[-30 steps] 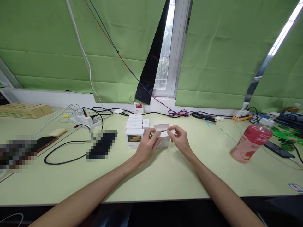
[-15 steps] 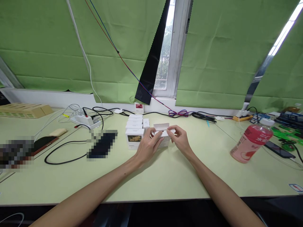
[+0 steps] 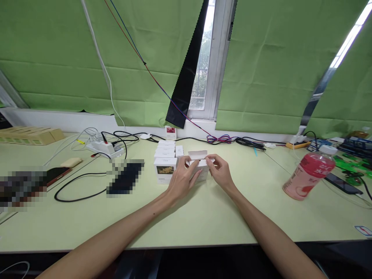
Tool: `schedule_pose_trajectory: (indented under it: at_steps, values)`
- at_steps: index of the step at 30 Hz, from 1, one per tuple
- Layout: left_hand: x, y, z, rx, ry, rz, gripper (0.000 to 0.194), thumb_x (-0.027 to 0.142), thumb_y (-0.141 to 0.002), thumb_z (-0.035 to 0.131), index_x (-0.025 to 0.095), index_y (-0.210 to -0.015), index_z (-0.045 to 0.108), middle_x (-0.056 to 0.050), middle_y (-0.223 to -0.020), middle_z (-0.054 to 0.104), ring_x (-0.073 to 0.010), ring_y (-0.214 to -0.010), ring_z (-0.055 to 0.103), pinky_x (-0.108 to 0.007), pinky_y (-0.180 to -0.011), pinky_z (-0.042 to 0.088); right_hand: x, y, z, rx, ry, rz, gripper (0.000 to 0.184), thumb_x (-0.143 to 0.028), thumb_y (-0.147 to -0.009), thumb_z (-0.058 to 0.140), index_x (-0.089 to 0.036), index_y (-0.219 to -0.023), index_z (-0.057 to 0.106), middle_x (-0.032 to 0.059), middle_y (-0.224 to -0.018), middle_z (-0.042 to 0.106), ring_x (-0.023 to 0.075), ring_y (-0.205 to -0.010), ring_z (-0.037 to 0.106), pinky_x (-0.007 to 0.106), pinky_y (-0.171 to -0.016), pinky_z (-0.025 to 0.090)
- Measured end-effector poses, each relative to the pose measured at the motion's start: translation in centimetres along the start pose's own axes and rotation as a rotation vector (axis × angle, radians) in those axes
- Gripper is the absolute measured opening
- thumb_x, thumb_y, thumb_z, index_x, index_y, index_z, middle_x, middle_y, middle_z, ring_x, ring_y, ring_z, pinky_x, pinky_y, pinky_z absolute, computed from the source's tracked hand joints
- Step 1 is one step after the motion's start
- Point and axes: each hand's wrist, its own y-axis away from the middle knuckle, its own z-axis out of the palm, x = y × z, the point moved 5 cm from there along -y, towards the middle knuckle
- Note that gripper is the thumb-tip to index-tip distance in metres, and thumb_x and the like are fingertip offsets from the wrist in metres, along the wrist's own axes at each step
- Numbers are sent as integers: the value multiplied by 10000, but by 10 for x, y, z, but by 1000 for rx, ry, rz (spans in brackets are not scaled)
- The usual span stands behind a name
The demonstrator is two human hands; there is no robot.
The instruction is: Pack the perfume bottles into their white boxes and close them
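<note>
A small white cardboard box point(image 3: 203, 173) stands on the table with its top lid flap point(image 3: 198, 155) raised at the back. My left hand point(image 3: 181, 177) grips the box from the left, thumb and fingers bent at the upper edge. At the right end, my right hand point(image 3: 220, 171) pinches a side flap of the same box. The inside of the box is mostly hidden by my fingers. Just left of my left hand, a white box with a flower picture point(image 3: 165, 170) heads a row of similar white boxes point(image 3: 165, 150).
A pink drink bottle point(image 3: 309, 174) stands at the right, near a phone point(image 3: 343, 183). A power strip point(image 3: 104, 148) with cables lies at the back left. Coiled cables point(image 3: 250, 143) run along the wall. Tan boxes point(image 3: 31, 135) sit at the far left.
My left thumb has come slightly away from the box front, and my right fingers have shifted a little at the right flap. The box stays in place.
</note>
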Motion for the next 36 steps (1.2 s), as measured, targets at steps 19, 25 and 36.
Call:
schedule_pose_trajectory:
  at_steps: [19,25,36]
  values:
    - [-1,0,0,-18,-16,-1,294,256,-997,544,208,-1286,563,-121,-1157,473,-185,-858,566,-309,-719,515,-11,4,0,-59,68,-89,158,-367,-915,605,-236,-998,636,7,-864,615,133,-657,549,248,-560,489]
    - [-2,1,3,-25,-40,-15,320,272,-989,558,221,-1304,541,-121,-1164,469,-187,-851,564,-310,-705,518,-11,5,0,-39,83,-110,173,-375,-904,610,-238,-1005,648,21,-911,650,143,-685,572,264,-597,532]
    - [-3,0,5,-80,-31,-86,362,308,-982,559,214,-1329,512,-133,-1184,443,-197,-844,569,-321,-670,536,-12,5,2,-34,73,-118,176,-354,-891,618,-238,-1019,650,33,-953,662,144,-689,567,272,-600,530]
